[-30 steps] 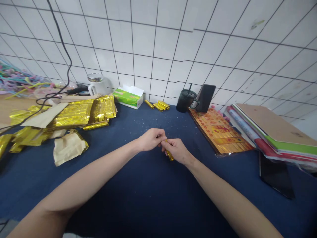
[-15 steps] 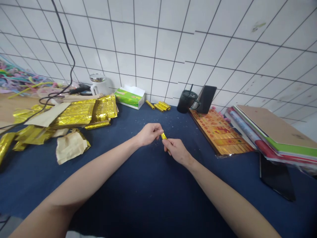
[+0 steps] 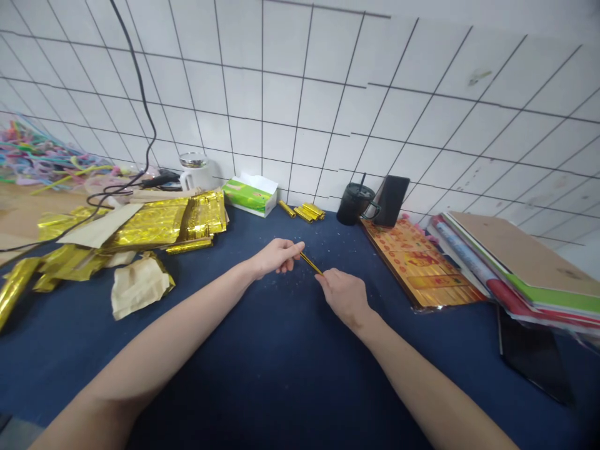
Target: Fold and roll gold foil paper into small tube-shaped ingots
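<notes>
A narrow strip of gold foil paper point(image 3: 311, 263) stretches between my two hands above the dark blue table cover point(image 3: 281, 350). My left hand point(image 3: 277, 256) pinches its upper left end between thumb and fingers. At the lower right end, my right hand point(image 3: 344, 295) grips it, with most of the fingers hidden behind the back of the hand. Beyond them, several small gold foil rolls point(image 3: 312, 211) lie by the wall, one point(image 3: 287, 209) a little apart. A large pile of gold foil paper point(image 3: 150, 225) lies to the left.
A green tissue pack point(image 3: 250, 195), a white mug point(image 3: 194, 172), a black cup point(image 3: 355, 203) and a leaning phone point(image 3: 392, 200) line the tiled wall. Printed orange-gold sheets point(image 3: 422, 262) and stacked notebooks point(image 3: 529, 256) stand right. Crumpled paper point(image 3: 140, 284) and a black cable point(image 3: 135, 69) are left.
My hands have moved apart, the right one shifting right and down. The gold piece, short and rolled-looking before, now shows as a longer thin strip between them. The view has tilted slightly.
</notes>
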A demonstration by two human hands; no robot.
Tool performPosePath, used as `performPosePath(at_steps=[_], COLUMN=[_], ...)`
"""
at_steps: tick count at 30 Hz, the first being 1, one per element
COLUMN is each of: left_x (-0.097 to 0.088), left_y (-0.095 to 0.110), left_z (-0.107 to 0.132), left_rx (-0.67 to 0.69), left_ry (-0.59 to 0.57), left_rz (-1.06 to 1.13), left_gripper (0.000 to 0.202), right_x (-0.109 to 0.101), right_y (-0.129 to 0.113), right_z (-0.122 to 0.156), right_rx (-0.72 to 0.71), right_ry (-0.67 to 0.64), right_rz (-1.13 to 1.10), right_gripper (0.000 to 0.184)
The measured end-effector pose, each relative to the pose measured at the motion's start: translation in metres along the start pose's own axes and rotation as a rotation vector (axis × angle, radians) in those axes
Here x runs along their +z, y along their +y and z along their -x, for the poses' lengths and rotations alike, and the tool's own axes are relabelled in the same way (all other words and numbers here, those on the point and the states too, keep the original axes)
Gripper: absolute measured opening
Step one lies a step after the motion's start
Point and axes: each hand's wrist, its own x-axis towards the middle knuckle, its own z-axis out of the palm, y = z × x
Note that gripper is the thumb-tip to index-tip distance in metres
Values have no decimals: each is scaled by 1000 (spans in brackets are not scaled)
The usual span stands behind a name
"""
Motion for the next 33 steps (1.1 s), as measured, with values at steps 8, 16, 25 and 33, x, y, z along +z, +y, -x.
performPosePath(at_steps=[8,16,25,33], left_x=[3,8,24,29], left_y=[-2,-2,1,0], left_z=[-1,3,10,11], left_rx=[-52,99,180,218], left_ry=[-43,-167,-237,-248], left_rz=[-41,-130,-195,-201], left_gripper=[33,22,30,31], right_x=[-3,-10,-10,-12], right_y=[0,-5,-4,-6], right_z=[0,-7,-11,-9], right_rx=[-2,347,398,396], right_ry=[18,-260,-450,-506], right_rz=[-50,-886,-1140,-1183], right_gripper=[32,41,30,28])
